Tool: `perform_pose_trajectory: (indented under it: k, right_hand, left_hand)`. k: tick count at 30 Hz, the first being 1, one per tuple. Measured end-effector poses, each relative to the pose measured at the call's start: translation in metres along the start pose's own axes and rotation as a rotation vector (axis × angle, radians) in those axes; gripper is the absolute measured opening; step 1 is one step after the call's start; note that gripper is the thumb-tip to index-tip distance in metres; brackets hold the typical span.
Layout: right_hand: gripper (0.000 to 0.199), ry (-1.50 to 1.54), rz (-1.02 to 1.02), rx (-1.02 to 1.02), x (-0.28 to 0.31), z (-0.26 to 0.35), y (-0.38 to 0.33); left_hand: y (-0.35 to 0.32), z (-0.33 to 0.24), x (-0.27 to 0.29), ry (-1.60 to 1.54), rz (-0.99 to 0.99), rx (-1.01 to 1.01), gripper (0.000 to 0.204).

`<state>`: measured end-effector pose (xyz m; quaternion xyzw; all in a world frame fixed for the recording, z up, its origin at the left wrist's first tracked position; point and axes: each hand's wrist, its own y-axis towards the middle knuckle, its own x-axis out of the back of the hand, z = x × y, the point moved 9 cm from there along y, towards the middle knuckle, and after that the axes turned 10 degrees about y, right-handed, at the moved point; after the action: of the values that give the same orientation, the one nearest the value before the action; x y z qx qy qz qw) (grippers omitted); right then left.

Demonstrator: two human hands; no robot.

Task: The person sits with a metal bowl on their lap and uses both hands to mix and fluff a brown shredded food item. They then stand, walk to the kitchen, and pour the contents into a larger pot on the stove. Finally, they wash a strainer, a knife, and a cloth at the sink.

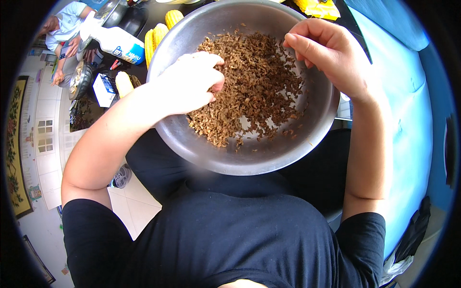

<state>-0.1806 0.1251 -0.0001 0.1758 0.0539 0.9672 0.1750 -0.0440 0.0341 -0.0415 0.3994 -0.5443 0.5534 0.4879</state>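
The right hand (336,57), thumb and fingertips pressed together, is above the steel basin (230,162); anything pinched is too small to see. The left hand (187,81) curls at the brown flakes (249,72) inside, its grip impossible to tell. Beyond, the basin partly hides corn cobs (150,45).

I've got corn cobs (160,32) beside a blue-labelled white bottle (115,43), small box (103,91) near, yellow packet (322,9) upper right!
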Motion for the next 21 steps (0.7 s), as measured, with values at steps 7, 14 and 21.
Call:
perform_pose_trajectory:
  k: [7, 14, 21]
  right_hand:
    - [0.023, 0.005, -0.029, -0.020, 0.010, -0.004, -0.003]
    - [0.030, -0.126, -0.061, 0.012, 0.008, 0.000, -0.003]
    - [0.030, -0.093, -0.076, -0.031, 0.009, -0.010, -0.009]
  left_hand:
    - [0.010, 0.035, 0.027, -0.692, 0.003, 0.212, 0.034]
    - [0.006, -0.044, -0.003, -0.095, 0.257, -0.035, 0.054]
    - [0.000, -0.046, 0.023, -0.628, 0.214, -0.250, 0.025]
